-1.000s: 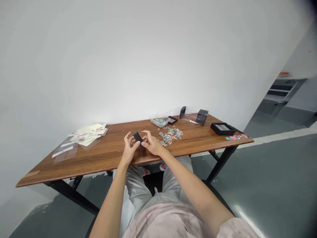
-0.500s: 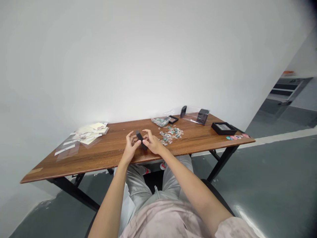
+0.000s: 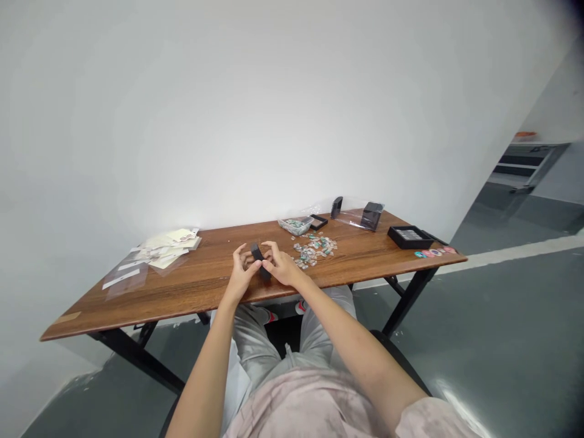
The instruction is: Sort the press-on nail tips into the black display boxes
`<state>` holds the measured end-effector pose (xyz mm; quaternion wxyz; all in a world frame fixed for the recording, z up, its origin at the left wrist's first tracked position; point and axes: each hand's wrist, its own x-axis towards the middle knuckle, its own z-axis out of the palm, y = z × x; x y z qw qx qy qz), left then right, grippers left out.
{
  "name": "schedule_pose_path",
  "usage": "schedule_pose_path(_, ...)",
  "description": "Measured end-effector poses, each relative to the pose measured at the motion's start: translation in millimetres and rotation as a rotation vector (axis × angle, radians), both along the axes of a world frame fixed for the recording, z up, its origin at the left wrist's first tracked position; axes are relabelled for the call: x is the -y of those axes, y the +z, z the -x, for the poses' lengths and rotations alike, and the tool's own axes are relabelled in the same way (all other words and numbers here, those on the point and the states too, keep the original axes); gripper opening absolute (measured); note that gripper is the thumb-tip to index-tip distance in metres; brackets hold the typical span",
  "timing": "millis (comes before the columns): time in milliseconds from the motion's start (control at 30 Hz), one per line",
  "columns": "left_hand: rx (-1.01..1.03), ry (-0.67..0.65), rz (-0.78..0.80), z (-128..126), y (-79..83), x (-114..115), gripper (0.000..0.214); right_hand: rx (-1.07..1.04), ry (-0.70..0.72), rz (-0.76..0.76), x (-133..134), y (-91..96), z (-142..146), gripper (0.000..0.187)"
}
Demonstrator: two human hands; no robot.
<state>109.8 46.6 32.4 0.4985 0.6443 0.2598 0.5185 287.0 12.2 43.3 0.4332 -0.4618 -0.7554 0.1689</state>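
Note:
Between my two hands, above the near edge of the wooden table (image 3: 210,267), is a small black box-like piece (image 3: 257,251), tilted and seen edge-on. My left hand (image 3: 241,271) grips its left side, thumb against the near face and fingers curled behind. On the other side my right hand (image 3: 280,265) holds it the same way, the two thumbs almost meeting. What the piece has on its far face is hidden. Just right of my right hand lies a loose spread of small clear and teal pieces (image 3: 314,248).
Behind the spread sit a clear tray of similar pieces (image 3: 295,226) and a small black frame (image 3: 318,222). A clear plastic bag with black parts (image 3: 372,216) stands back right. Further right are a black box (image 3: 409,237) and round badges (image 3: 435,252). Cards and sleeves (image 3: 166,246) pile at left.
The black piece has turned slightly in my hands, and its top edge looks different. Both hands stay in nearly the same place; the view has shifted a little.

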Motion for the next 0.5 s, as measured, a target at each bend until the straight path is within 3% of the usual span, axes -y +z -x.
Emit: schedule_pose_path(500, 0.003, -0.001, 0.014, -0.6, 0.4, 0.6, 0.079, 0.034, 0.001, -0.064, 1.6, 0.7, 2.4, 0.057)
